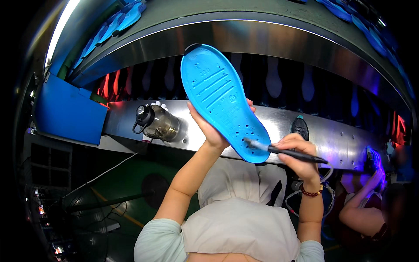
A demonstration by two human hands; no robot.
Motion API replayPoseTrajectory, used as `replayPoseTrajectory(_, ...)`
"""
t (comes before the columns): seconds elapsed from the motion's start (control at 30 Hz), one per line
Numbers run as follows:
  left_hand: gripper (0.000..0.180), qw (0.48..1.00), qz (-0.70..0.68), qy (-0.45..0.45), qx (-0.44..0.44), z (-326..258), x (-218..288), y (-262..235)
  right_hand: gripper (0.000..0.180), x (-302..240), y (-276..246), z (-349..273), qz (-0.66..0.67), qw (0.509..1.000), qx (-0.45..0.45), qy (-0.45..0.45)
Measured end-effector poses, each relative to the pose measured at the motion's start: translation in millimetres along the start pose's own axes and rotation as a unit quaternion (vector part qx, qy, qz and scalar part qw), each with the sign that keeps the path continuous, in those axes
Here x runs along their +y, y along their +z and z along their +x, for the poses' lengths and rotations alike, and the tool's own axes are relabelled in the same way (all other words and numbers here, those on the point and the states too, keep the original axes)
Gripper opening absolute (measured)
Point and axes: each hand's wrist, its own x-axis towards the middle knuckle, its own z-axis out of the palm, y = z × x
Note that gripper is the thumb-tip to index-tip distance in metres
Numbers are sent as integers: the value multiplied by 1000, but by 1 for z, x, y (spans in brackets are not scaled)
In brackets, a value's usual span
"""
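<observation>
Head view: left hand (213,133) grasps the sole (218,96) from beneath, above the worktop (279,118); right hand (300,153) pinches a brush (276,149) at the holes (247,128) — uneven pressure could tip the sole, shed bristles (253,143) could lodge.

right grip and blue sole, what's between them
The head view shows the brush: its bristle end reaches from the right grip over the blue sole.
</observation>
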Motion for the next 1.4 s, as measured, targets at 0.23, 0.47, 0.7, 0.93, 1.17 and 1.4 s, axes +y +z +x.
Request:
replayPoseTrajectory(0.23, 104, 997, 4, 12, -80, 0, 14, 4, 22, 6, 0, -3, 204, 976, -47, 67)
replayPoseTrajectory(0.47, 82, 996, -47, -73, -36, -39, -32, 5, 17, -7, 45, -10, 449, 879, 114, 115)
replayPoseTrajectory(0.7, 55, 976, -6, -180, -121, -31, 0, -26, 21, -26, 8, -3, 210, 969, -95, 90)
replayPoseTrajectory(0.93, 54, 926, 58, -363, -78, -23, 11, -9, 18, -31, 1, 8, 83, 968, -236, -10)
replayPoseTrajectory(1.17, 56, 832, 258, -473, -130, -24, 17, -11, 20, -37, -10, 16, 16, 949, -316, -1)
replayPoseTrajectory(1.4, 66, 829, 223, -508, -71, -23, 26, -7, 21, -31, -19, 19, -46, 957, -280, -57)
